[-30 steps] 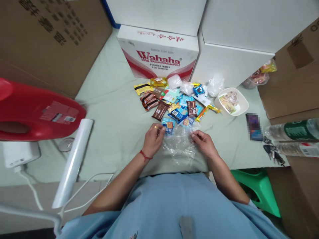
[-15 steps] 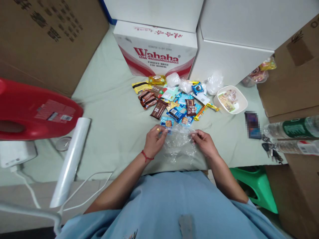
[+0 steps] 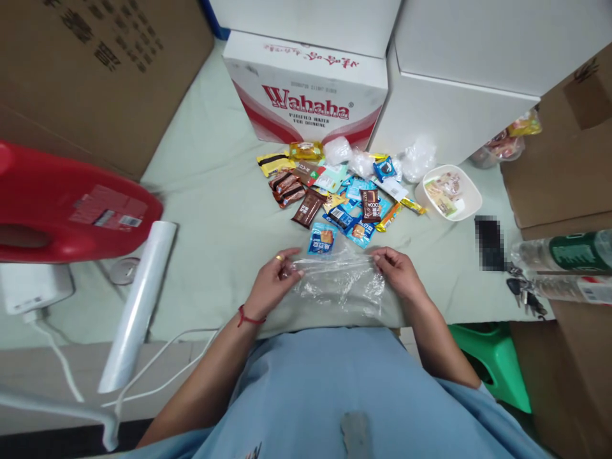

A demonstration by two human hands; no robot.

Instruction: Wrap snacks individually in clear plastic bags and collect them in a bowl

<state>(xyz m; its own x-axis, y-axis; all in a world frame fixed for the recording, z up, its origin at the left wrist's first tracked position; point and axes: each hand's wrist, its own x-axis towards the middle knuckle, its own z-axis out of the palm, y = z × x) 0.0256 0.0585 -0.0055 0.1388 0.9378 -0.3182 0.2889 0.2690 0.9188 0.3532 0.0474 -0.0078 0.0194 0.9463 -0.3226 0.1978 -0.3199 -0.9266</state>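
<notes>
Wahaha carton: my landmark [image 3: 306,95]; its front reads "Wahaha", "PURIFIED WATER FOR DRINKING", with red Chinese characters on top.
Clear plastic bag: in front of the carton [image 3: 339,290], at the person's side of the table, stretched between both hands.
Left hand: pinching the bag's left edge between thumb and fingers [image 3: 275,287].
Right hand: thumb and forefinger pressed together on the bag's opposite edge [image 3: 399,274].
Blue packet: in front of the carton, just beyond the bag [image 3: 321,240], white Chinese characters under a food picture.
Brown packet: nearer the carton, among other wrapped snacks [image 3: 370,205]; I can read "COCOA".
White bowl: right of and nearer than the carton [image 3: 471,201], holding wrappers.
Red jug: far left of the carton [image 3: 57,197]; its label's print is too small for me.
Cardboard box: left of the carton, dark Chinese characters printed on it [image 3: 157,95].
</notes>
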